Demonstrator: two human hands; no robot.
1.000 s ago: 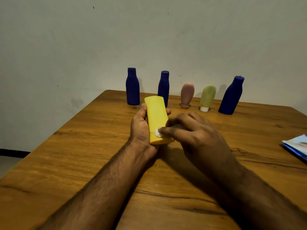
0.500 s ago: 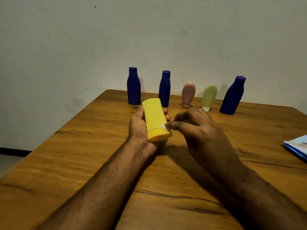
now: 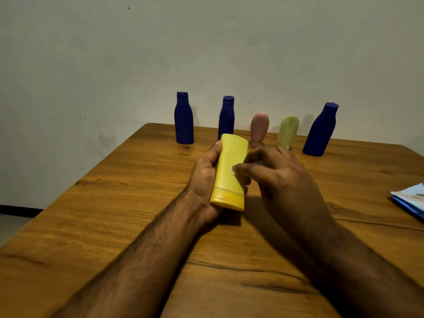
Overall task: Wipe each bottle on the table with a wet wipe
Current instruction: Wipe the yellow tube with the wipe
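A yellow bottle (image 3: pixel 230 171) is held tilted above the wooden table, cap end nearest the camera. Behind it, upright along the wall: three dark blue bottles (image 3: pixel 183 118) (image 3: pixel 226 116) (image 3: pixel 320 130), a pink tube (image 3: pixel 259 128), a pale green tube (image 3: pixel 288 130). The wipe is barely visible.

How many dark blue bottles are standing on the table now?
3, all upright along the far edge: left blue bottle, middle blue bottle behind the yellow bottle held in the left hand, right blue bottle at the row's end. None seems hidden.
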